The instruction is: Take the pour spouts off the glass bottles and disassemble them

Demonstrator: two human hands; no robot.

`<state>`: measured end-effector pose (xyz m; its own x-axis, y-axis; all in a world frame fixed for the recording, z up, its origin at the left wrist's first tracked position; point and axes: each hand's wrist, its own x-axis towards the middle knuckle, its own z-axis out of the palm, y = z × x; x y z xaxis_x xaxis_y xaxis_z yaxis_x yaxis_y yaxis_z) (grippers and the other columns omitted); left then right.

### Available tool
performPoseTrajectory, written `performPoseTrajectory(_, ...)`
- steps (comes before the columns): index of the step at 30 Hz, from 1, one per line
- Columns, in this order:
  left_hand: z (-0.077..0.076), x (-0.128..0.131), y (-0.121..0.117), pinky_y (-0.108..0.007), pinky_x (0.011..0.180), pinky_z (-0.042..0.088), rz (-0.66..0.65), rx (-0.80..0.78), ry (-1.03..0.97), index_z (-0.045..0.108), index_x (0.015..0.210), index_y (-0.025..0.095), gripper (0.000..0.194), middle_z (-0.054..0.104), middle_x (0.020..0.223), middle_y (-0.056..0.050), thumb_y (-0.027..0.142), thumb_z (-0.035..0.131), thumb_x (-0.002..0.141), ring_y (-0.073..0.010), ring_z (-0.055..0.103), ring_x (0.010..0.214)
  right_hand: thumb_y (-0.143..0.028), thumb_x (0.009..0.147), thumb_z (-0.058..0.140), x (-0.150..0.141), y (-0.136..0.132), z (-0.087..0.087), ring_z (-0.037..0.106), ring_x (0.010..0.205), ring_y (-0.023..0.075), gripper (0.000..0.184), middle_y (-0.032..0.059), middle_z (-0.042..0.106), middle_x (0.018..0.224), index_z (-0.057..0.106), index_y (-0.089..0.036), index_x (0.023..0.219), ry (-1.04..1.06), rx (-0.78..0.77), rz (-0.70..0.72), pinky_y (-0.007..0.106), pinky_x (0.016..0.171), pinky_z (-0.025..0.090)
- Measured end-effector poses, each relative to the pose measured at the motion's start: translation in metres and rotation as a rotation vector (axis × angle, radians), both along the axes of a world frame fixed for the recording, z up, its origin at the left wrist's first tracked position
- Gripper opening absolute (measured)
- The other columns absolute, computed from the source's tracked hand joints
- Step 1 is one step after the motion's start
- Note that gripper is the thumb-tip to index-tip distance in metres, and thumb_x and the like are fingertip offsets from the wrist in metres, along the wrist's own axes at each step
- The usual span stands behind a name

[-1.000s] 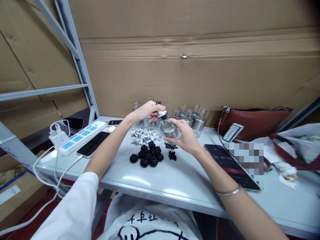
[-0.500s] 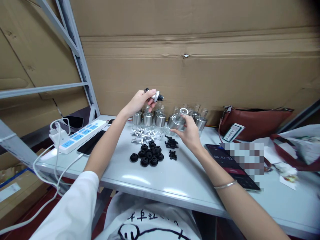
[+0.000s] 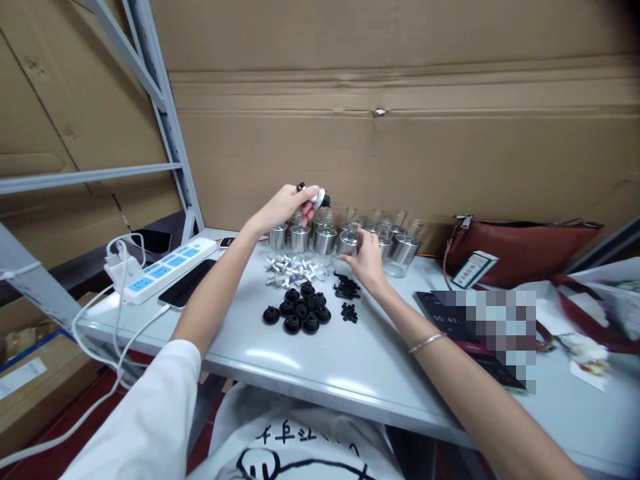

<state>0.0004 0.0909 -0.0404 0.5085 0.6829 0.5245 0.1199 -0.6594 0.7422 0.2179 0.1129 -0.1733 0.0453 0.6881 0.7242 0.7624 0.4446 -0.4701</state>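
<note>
My left hand is raised above the row of bottles, pinching a bottle stopper with a silver-white collar and a black ribbed end that points right. My right hand is wrapped round a glass bottle with a metal band, standing among the others at the back of the table. Several similar bottles stand on either side. In front of them lie a heap of silver-white fittings, a cluster of black ribbed stoppers, thin black parts and tiny black pieces.
On the left are a power strip with white cables and a dark phone. A tablet-like screen and a brown bag lie to the right. Cardboard closes off the back, and a metal frame post rises at left.
My right hand has lowered the bottle from a tilted hold to upright among the others. The left hand still holds the stopper, slightly lower. The view has shifted slightly.
</note>
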Motion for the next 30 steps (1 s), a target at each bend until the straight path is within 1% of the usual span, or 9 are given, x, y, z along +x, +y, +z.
performPoseTrajectory(4, 0.0, -0.001, 0.0, -0.02, 0.055, 0.04, 0.03, -0.001, 0.008, 0.042, 0.054, 0.015, 0.046, 0.052, 0.052, 0.002, 0.039, 0.042, 0.093, -0.0047, 0.051, 0.045, -0.029, 0.07, 0.071, -0.001, 0.006, -0.002, 0.055, 0.104, 0.0302, 0.055, 0.0152, 0.054, 0.112, 0.044, -0.015, 0.115, -0.033, -0.05, -0.029, 0.045, 0.09, 0.045)
performPoseTrajectory(7, -0.003, 0.001, 0.002, -0.02, 0.055, 0.04, 0.075, -0.017, 0.046, 0.042, 0.053, 0.015, 0.045, 0.051, 0.052, 0.002, 0.039, 0.042, 0.092, -0.0056, 0.05, 0.046, -0.028, 0.076, 0.063, -0.005, 0.006, 0.0, 0.054, 0.108, 0.0314, 0.052, 0.0183, 0.052, 0.118, 0.039, -0.015, 0.12, -0.091, -0.098, -0.067, 0.045, 0.09, 0.045)
performPoseTrajectory(11, -0.013, 0.005, 0.014, -0.022, 0.063, 0.04, 0.166, 0.067, 0.102, 0.046, 0.055, 0.015, 0.046, 0.054, 0.058, 0.0, 0.044, 0.039, 0.091, -0.0081, 0.05, 0.056, -0.026, 0.078, 0.061, -0.009, -0.001, 0.008, 0.043, 0.121, 0.0363, 0.048, 0.0261, 0.038, 0.132, 0.04, -0.01, 0.118, -0.219, -0.085, -0.128, 0.047, 0.094, 0.042)
performPoseTrajectory(14, -0.023, 0.009, 0.029, -0.024, 0.07, 0.039, 0.245, 0.146, 0.093, 0.051, 0.064, 0.015, 0.048, 0.058, 0.069, -0.002, 0.052, 0.035, 0.09, -0.0108, 0.052, 0.067, -0.028, 0.079, 0.061, -0.01, -0.008, 0.017, 0.033, 0.127, 0.0389, 0.045, 0.0266, 0.035, 0.135, 0.043, -0.011, 0.117, -0.348, -0.034, -0.202, 0.055, 0.096, 0.036)
performPoseTrajectory(16, -0.028, 0.011, 0.041, -0.024, 0.076, 0.04, 0.28, 0.196, 0.078, 0.052, 0.071, 0.014, 0.049, 0.059, 0.077, -0.003, 0.055, 0.032, 0.09, -0.0128, 0.053, 0.076, -0.029, 0.078, 0.063, -0.008, -0.011, 0.024, 0.026, 0.132, 0.0383, 0.053, 0.0249, 0.032, 0.139, 0.041, -0.013, 0.123, -0.417, 0.012, -0.213, 0.059, 0.099, 0.029)
performPoseTrajectory(19, -0.031, 0.016, 0.058, -0.025, 0.084, 0.039, 0.306, 0.268, 0.1, 0.054, 0.081, 0.014, 0.052, 0.061, 0.09, -0.005, 0.055, 0.024, 0.092, -0.0152, 0.054, 0.088, -0.025, 0.068, 0.072, -0.004, -0.009, 0.038, 0.012, 0.138, 0.0375, 0.082, 0.0252, 0.023, 0.146, 0.029, -0.009, 0.136, -0.548, 0.008, -0.186, 0.059, 0.107, 0.017)
performPoseTrajectory(23, -0.028, 0.027, 0.079, -0.028, 0.089, 0.039, 0.337, 0.31, 0.309, 0.057, 0.094, 0.014, 0.054, 0.062, 0.102, -0.008, 0.052, 0.018, 0.094, -0.0194, 0.055, 0.097, -0.022, 0.056, 0.078, 0.0, 0.009, 0.061, 0.004, 0.139, 0.0403, 0.11, 0.0297, 0.015, 0.148, 0.015, 0.001, 0.143, -0.719, -0.114, -0.144, 0.058, 0.11, 0.009)
performPoseTrajectory(27, -0.027, 0.04, 0.088, -0.032, 0.092, 0.039, 0.376, 0.364, 0.614, 0.058, 0.106, 0.016, 0.057, 0.062, 0.113, -0.01, 0.054, 0.017, 0.094, -0.0241, 0.056, 0.106, -0.033, 0.058, 0.076, 0.004, 0.034, 0.08, 0.007, 0.139, 0.0402, 0.11, 0.0278, 0.015, 0.149, 0.016, -0.002, 0.144, -0.845, -0.263, -0.097, 0.06, 0.11, 0.009)
performPoseTrajectory(30, -0.028, 0.046, 0.085, -0.034, 0.092, 0.04, 0.441, 0.354, 0.785, 0.058, 0.109, 0.016, 0.063, 0.062, 0.116, -0.012, 0.057, 0.013, 0.093, -0.0275, 0.056, 0.109, -0.031, 0.058, 0.077, 0.004, 0.045, 0.083, 0.015, 0.138, 0.0389, 0.107, 0.0281, 0.022, 0.147, 0.019, -0.002, 0.143, -0.887, -0.37, -0.077, 0.061, 0.109, 0.014)
